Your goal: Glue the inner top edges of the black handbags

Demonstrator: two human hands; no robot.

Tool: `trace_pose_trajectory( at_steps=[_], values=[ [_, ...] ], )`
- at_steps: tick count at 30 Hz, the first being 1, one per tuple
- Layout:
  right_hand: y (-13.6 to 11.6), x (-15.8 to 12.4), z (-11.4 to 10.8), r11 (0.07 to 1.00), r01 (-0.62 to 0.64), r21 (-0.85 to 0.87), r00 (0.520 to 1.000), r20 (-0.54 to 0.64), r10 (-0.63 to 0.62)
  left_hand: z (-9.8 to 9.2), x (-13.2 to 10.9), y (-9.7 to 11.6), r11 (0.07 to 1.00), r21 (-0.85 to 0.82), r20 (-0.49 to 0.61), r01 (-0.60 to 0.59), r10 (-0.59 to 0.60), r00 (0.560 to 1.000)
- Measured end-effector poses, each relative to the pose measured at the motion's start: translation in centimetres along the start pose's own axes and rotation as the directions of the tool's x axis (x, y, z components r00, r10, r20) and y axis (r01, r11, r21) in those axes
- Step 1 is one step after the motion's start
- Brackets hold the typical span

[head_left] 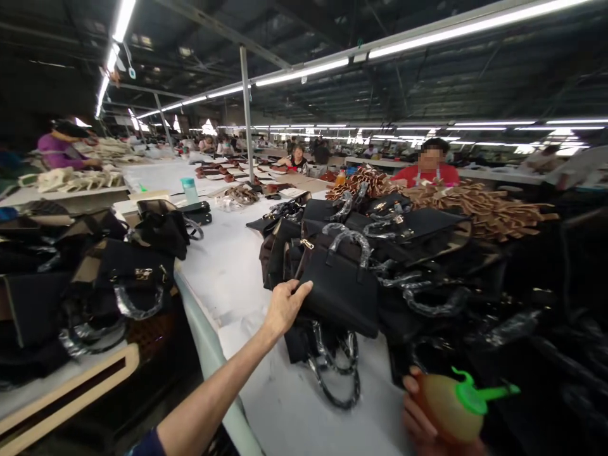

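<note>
My left hand (285, 305) is closed on the left edge of a black handbag (339, 285), thumb on its front panel. The bag leans among other black bags, and clear plastic film wraps its handle (351, 244). At the lower right, my right hand (418, 411) is wrapped round a squeeze bottle (441, 405) with yellowish-brown contents and a bright green cap and spout. Just below the held bag, more film-wrapped handles (337, 373) hang over the white table (280, 405).
Black handbags (137, 272) are heaped on the left. Brown leather strips (489, 206) lie piled behind the right heap, near a person in red (427, 166). A turquoise-lidded bottle (189, 190) stands farther back. A metal post (246, 114) rises from the table.
</note>
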State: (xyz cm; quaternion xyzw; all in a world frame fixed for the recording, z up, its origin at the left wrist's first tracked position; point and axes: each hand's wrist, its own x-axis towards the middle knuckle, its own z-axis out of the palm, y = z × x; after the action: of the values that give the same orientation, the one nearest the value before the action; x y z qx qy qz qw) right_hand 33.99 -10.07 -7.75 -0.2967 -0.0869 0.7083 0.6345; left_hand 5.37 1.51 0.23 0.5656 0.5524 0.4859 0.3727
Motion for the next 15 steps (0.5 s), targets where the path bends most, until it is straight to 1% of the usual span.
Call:
trace_pose_trajectory(
  at_steps=[3,5,7,9,11,13,15],
  values=[
    [0.3,0.0,0.5,0.999,0.018,0.038,0.999,0.04,-0.02,0.3,-1.8,1.5,0.998,0.034,0.082,-0.05,0.047,0.996],
    [0.4,-0.4,0.8,0.997,0.028,0.066,0.998,0.06,-0.032,0.7,-3.9,1.5,0.987,0.066,0.136,-0.147,0.137,0.981],
    [0.2,-0.9,1.0,0.994,0.038,0.101,0.996,0.077,-0.046,1.1,-6.6,0.6,0.959,0.092,0.195,-0.267,0.246,0.95],
    [-0.2,-1.5,1.1,0.988,0.048,0.144,0.994,0.09,-0.061,1.5,-9.2,-1.0,0.925,0.132,0.281,-0.356,0.309,0.909],
    [-0.7,-2.0,1.2,0.979,0.069,0.194,0.991,0.102,-0.09,1.7,-11.2,-2.8,0.901,0.187,0.356,-0.392,0.31,0.882],
    [-1.0,-2.5,1.4,0.963,0.111,0.246,0.983,0.118,-0.143,1.8,-12.6,-4.0,0.897,0.241,0.385,-0.37,0.262,0.885],
    [-1.2,-3.5,1.9,0.939,0.166,0.302,0.967,0.139,-0.215,1.8,-13.2,-4.3,0.888,0.304,0.388,-0.345,0.216,0.896]
  ],
)
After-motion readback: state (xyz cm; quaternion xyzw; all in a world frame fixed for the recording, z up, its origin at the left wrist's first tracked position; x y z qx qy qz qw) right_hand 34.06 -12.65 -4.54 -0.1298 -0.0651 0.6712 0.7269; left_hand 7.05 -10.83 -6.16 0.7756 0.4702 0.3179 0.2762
